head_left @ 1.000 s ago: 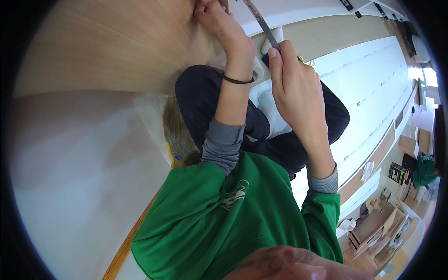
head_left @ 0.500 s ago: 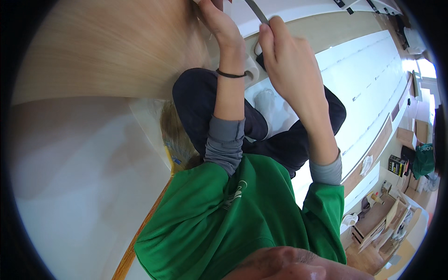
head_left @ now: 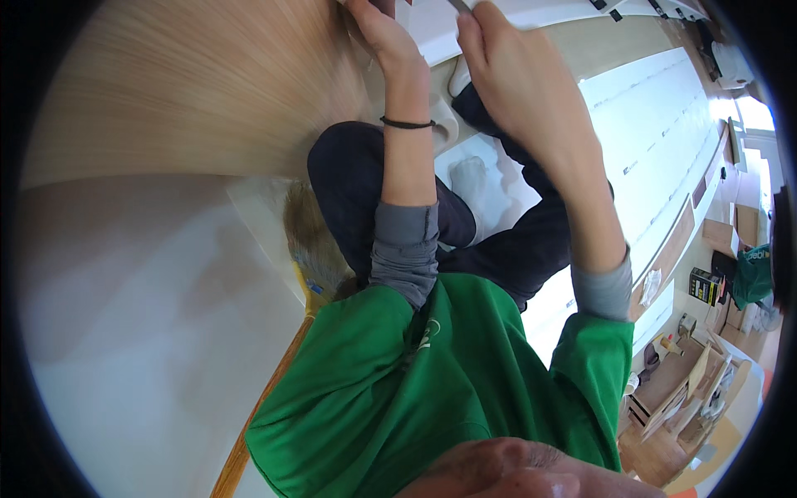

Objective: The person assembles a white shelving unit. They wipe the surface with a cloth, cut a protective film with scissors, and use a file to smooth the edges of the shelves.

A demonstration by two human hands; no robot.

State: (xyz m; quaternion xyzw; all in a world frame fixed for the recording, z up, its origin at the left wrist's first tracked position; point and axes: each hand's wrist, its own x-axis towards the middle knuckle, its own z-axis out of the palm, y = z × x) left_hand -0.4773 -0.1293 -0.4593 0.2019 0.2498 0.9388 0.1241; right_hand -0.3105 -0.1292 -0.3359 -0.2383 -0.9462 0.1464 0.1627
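My right hand point(head_left: 525, 83) is closed round a narrow grey metal tool point(head_left: 459, 5) near the top edge of the view. Only a short piece of the tool shows, and its far end lies outside the picture. To its left, my left hand point(head_left: 388, 37) is raised at the edge of a large light wood-grain panel point(head_left: 191, 91). The fingers of that hand are cut off by the top edge, so what they touch or hold is hidden. Below the hands are my bent legs in dark trousers, with a white-socked foot point(head_left: 469, 187) between them.
A white roll point(head_left: 449, 116) lies just right of my left wrist. A broom point(head_left: 315, 249) with a wooden handle stands at my left side, by a white surface point(head_left: 158, 315). Long white sheets point(head_left: 656, 149) stretch to the right. Beyond are a green bag point(head_left: 753, 274) and wooden furniture point(head_left: 685, 390).
My right hand has moved slightly up, its forearm shifting right, and less of the metal tool shows. My left hand has hardly moved.
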